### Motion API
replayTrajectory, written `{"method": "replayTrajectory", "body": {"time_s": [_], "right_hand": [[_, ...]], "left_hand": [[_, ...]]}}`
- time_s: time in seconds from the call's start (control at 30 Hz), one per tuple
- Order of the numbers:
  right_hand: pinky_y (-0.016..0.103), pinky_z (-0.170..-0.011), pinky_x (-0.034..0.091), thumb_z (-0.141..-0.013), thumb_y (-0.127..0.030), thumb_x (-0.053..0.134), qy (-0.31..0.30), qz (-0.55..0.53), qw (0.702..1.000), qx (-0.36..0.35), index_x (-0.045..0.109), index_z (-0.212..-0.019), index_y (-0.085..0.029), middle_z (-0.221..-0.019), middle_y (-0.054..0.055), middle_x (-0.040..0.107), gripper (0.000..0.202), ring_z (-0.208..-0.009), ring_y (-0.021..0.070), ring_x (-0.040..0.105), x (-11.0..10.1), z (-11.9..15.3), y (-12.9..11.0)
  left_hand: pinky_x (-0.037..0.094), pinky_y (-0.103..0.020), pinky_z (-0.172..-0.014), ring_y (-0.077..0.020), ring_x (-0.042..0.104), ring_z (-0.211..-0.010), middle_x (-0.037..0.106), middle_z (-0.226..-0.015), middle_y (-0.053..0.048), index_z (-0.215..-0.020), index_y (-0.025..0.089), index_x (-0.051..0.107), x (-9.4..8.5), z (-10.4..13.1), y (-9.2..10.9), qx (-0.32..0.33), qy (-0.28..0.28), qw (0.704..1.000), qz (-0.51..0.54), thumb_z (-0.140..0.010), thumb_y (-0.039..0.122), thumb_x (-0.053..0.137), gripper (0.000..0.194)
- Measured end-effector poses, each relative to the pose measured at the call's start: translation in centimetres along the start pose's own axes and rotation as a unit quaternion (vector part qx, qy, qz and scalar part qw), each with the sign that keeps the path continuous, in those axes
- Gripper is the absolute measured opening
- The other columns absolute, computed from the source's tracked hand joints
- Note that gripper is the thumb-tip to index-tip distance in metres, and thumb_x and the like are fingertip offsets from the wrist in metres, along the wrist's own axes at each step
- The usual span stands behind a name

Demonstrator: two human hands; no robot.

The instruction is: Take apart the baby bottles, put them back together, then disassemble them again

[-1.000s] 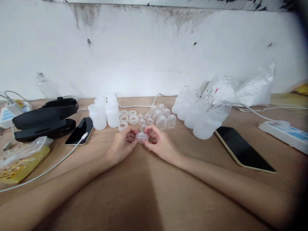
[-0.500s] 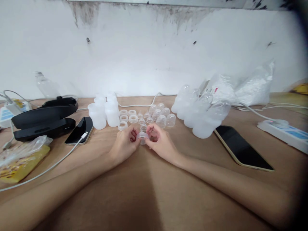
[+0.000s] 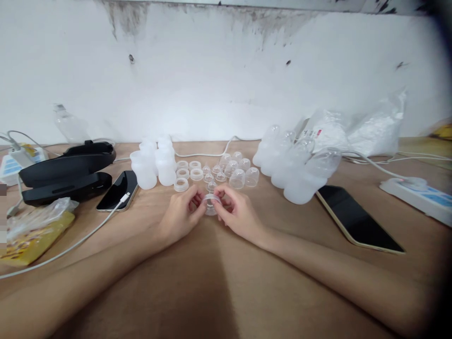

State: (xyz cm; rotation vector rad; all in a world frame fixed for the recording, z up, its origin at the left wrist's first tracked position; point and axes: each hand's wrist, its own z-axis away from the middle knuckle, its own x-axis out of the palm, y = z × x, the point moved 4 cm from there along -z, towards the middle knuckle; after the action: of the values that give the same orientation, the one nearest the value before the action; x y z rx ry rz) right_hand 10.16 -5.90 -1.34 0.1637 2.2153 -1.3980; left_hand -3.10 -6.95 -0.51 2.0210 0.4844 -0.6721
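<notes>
In the middle of the table, my left hand [image 3: 184, 208] and my right hand [image 3: 237, 210] face each other. Their thumbs and fingers pinch a translucent screw ring [image 3: 211, 210] from both sides, its top edge tipped up; whether a nipple is inside it I cannot make out. Just beyond the fingertips several clear bottle nipples [image 3: 221, 176] stand on the table. Several more screw rings [image 3: 181, 184] lie to their left, and clear dome caps [image 3: 237, 179] are grouped to their right. Behind my left hand stand several open milky baby bottles [image 3: 146, 172].
Capped bottles [image 3: 300, 183] cluster at right, beside a phone [image 3: 360, 219] and a power strip [image 3: 420, 200]. White plastic bags [image 3: 374, 129] lie behind them. At left are another phone [image 3: 118, 190], a black headset-like object [image 3: 67, 169], a yellow snack bag [image 3: 38, 233] and a white cable [image 3: 84, 235].
The ring between my fingers has tipped, its upper rim lifting. My fingers have shifted slightly around it, and the view has moved a little. The surrounding parts stay put.
</notes>
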Motion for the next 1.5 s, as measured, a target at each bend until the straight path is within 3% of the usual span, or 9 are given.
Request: {"method": "replayTrajectory", "body": {"time_s": [0.37,0.57,0.63,0.8,0.9,1.07,1.17,1.27,1.5], "right_hand": [[0.019,-0.043,0.042,-0.081,-0.036,0.047,-0.082,-0.138,0.987,0.033,0.032,-0.102,-0.024,-0.086,0.001,0.051,0.029,-0.062,0.0103,0.058,0.5,-0.2,0.1],[0.021,-0.047,0.046,-0.078,-0.033,0.051,-0.116,-0.256,0.958,0.060,0.032,-0.105,-0.024,-0.087,-0.001,0.046,0.034,-0.060,0.0079,0.055,0.5,-0.4,0.3],[0.023,-0.050,0.047,-0.077,-0.032,0.053,-0.112,-0.289,0.949,0.055,0.032,-0.105,-0.025,-0.087,-0.001,0.046,0.036,-0.066,0.0103,0.057,0.5,-0.6,0.5],[0.023,-0.049,0.046,-0.076,-0.030,0.055,-0.103,-0.312,0.943,0.045,0.031,-0.105,-0.026,-0.088,0.000,0.045,0.038,-0.076,0.0159,0.060,0.7,-0.8,0.9],[0.023,-0.049,0.046,-0.075,-0.030,0.055,-0.107,-0.307,0.944,0.048,0.031,-0.105,-0.026,-0.089,0.000,0.045,0.038,-0.077,0.0157,0.060,0.8,-0.8,0.9],[0.024,-0.049,0.046,-0.074,-0.032,0.057,-0.096,-0.317,0.942,0.059,0.033,-0.104,-0.026,-0.088,0.000,0.047,0.039,-0.075,0.0162,0.061,0.6,-0.8,0.9],[0.025,-0.049,0.046,-0.073,-0.032,0.058,-0.065,-0.349,0.931,0.086,0.034,-0.105,-0.025,-0.086,0.000,0.050,0.041,-0.074,0.0174,0.061,0.3,-0.9,1.2],[0.028,-0.055,0.048,-0.071,-0.030,0.060,-0.010,-0.383,0.918,0.103,0.035,-0.110,-0.026,-0.093,0.002,0.052,0.046,-0.082,0.0192,0.061,-0.1,-1.1,1.6],[0.039,-0.084,0.046,-0.070,-0.030,0.063,0.080,-0.388,0.912,0.110,0.044,-0.105,-0.024,-0.092,0.002,0.059,0.040,-0.098,0.0206,0.056,-1.4,-1.5,2.6]], "left_hand": [[0.038,-0.022,-0.054,-0.0138,0.054,-0.067,0.058,-0.075,0.001,-0.081,0.021,0.047,-0.5,0.6,0.2,0.024,0.008,0.985,-0.171,-0.080,0.022,0.043,0.004],[0.040,-0.030,-0.069,-0.0200,0.054,-0.082,0.060,-0.086,-0.006,-0.088,0.018,0.052,-1.5,0.1,2.2,0.139,-0.044,0.949,-0.280,-0.083,0.033,0.042,0.019],[0.038,-0.034,-0.075,-0.0224,0.052,-0.088,0.060,-0.093,-0.008,-0.096,0.017,0.051,-2.8,-0.5,2.5,0.159,-0.018,0.939,-0.305,-0.082,0.039,0.042,0.028],[0.018,-0.053,-0.093,-0.0346,0.035,-0.113,0.052,-0.115,-0.013,-0.110,0.018,0.046,-7.5,-2.8,0.2,0.091,0.163,0.885,-0.427,-0.078,0.043,0.049,0.041],[0.008,-0.058,-0.095,-0.0380,0.027,-0.119,0.054,-0.112,-0.016,-0.116,0.015,0.042,-8.6,-3.6,-1.8,0.087,0.169,0.865,-0.464,-0.074,0.045,0.053,0.052],[0.011,-0.058,-0.096,-0.0348,0.036,-0.113,0.060,-0.094,-0.012,-0.115,0.017,0.043,-8.6,-3.8,-2.8,0.093,0.148,0.851,-0.496,-0.074,0.042,0.053,0.049],[0.021,-0.054,-0.094,-0.0323,0.045,-0.104,0.057,-0.098,-0.013,-0.115,0.012,0.042,-9.1,-3.7,-1.2,0.070,0.152,0.861,-0.480,-0.073,0.042,0.053,0.053],[0.039,-0.041,-0.083,-0.0243,0.052,-0.089,0.051,-0.102,-0.012,-0.118,0.010,0.037,-9.1,-3.4,0.8,0.053,0.148,0.906,-0.394,-0.073,0.041,0.054,0.057],[0.046,-0.029,-0.071,-0.0177,0.053,-0.086,0.049,-0.104,-0.007,-0.116,0.019,0.036,-3.8,-1.3,1.0,0.074,0.044,0.982,-0.171,-0.073,0.036,0.056,0.050]]}}
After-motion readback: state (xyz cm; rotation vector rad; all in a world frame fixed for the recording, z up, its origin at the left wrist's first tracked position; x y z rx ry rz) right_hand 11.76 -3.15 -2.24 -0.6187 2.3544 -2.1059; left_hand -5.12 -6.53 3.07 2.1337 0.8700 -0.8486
